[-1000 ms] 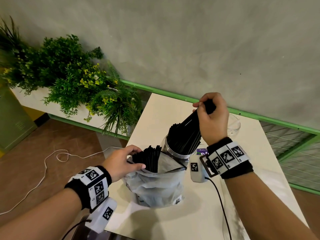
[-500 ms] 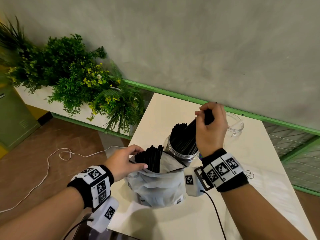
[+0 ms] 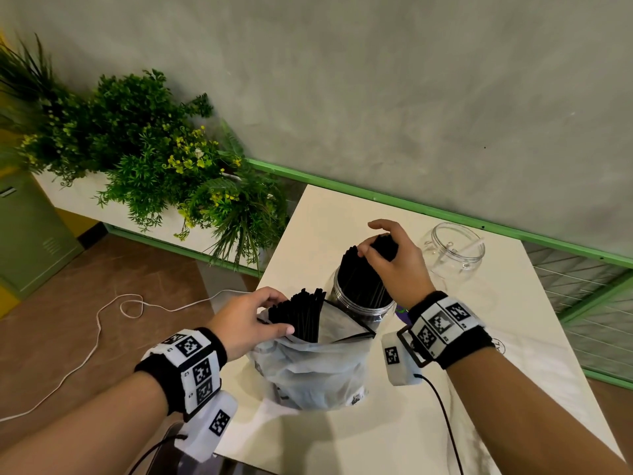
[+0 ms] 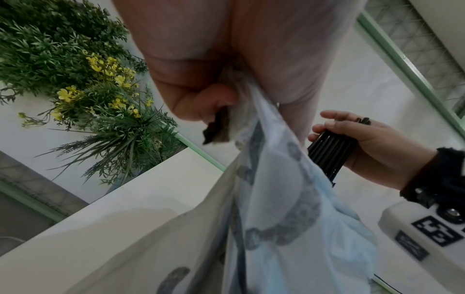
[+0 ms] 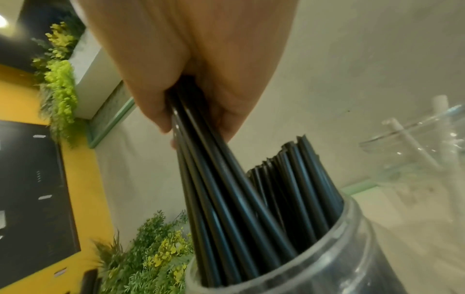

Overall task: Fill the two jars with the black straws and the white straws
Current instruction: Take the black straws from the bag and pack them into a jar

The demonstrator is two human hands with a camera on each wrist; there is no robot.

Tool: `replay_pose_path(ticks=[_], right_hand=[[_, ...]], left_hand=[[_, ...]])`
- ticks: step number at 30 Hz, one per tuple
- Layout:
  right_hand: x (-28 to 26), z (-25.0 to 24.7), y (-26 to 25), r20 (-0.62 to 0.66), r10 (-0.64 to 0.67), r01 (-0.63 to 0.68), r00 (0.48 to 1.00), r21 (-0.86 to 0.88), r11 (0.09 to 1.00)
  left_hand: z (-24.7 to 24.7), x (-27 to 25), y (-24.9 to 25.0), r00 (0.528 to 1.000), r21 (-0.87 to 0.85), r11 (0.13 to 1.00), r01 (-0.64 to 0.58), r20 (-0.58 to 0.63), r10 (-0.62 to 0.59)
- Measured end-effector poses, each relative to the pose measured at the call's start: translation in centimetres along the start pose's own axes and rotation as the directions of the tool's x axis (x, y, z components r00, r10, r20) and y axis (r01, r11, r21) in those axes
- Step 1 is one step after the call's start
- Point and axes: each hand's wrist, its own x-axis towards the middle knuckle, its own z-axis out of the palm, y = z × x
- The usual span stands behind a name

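Your right hand (image 3: 394, 260) gripped a bundle of black straws (image 5: 226, 199) standing in the near jar (image 3: 361, 303); your left hand (image 3: 246, 320) pinched the bag (image 3: 308, 365) rim. The far jar (image 3: 457, 250) held few white straws (image 5: 412, 143). Releasing the leaning bundle risked straws spilling over the rim.

left hand (image 4: 226, 59) fingertips buried in bag (image 4: 289, 199), bag print blurred, straw bottoms hidden
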Motion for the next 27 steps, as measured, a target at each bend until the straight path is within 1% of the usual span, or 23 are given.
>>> replay_pose_path(ticks=[1, 2, 4, 6, 12, 15, 17, 21, 23, 25, 27], right_hand=[[0.1, -0.2, 0.3, 0.041, 0.027, -0.027, 0.999, 0.003, 1.0], [0.0, -0.4, 0.6, 0.055, 0.053, -0.053, 0.997, 0.001, 0.999], [-0.1, -0.6, 1.2, 0.009, 0.081, -0.08, 0.997, -0.037, 0.996], [-0.4, -0.8, 1.7, -0.05, 0.072, -0.076, 0.996, -0.087, 0.993], [-1.1, -1.7, 2.6, -0.124, 0.007, -0.028, 0.992, -0.173, 0.984], [-1.7, -2.1, 3.4, -0.066, -0.023, 0.004, 0.998, -0.271, 0.963], [-2.2, -2.4, 4.1, -0.013, -0.037, 0.032, 0.999, -0.303, 0.953], [-2.9, -2.1, 4.4, 0.047, -0.144, 0.15, 0.989, -0.429, 0.891], [-2.8, -1.9, 4.6, 0.017, -0.187, 0.176, 0.982, -0.443, 0.879], [-2.8, -1.7, 4.8, -0.05, -0.224, 0.184, 0.973, -0.414, 0.892], [-2.7, -1.3, 4.6, -0.122, -0.167, 0.115, 0.978, -0.354, 0.928]], left_hand=[[0.0, 0.0, 0.0, 1.0, -0.001, 1.0, 0.001, 0.0, -0.001], [0.0, 0.0, 0.1, 1.0, -0.002, 1.0, 0.002, 0.0, -0.002], [0.0, 0.0, 0.2, 1.0, -0.006, 1.0, 0.001, 0.001, -0.001], [0.1, 0.0, 0.3, 1.0, -0.011, 1.0, 0.002, 0.004, -0.002], [0.1, 0.0, 0.4, 1.0, -0.007, 1.0, 0.007, 0.005, -0.007], [0.0, 0.0, 0.3, 1.0, -0.017, 1.0, 0.012, 0.009, -0.012], [0.0, 0.0, 0.3, 1.0, -0.019, 1.0, 0.015, 0.007, -0.015], [0.1, 0.0, 0.4, 1.0, -0.014, 1.0, 0.008, 0.009, -0.008], [0.1, 0.1, 0.5, 1.0, -0.012, 1.0, 0.004, 0.009, -0.004], [0.1, 0.2, 0.5, 1.0, -0.011, 1.0, 0.005, 0.008, -0.005], [0.1, 0.2, 0.6, 1.0, -0.008, 1.0, 0.008, 0.005, -0.008]])
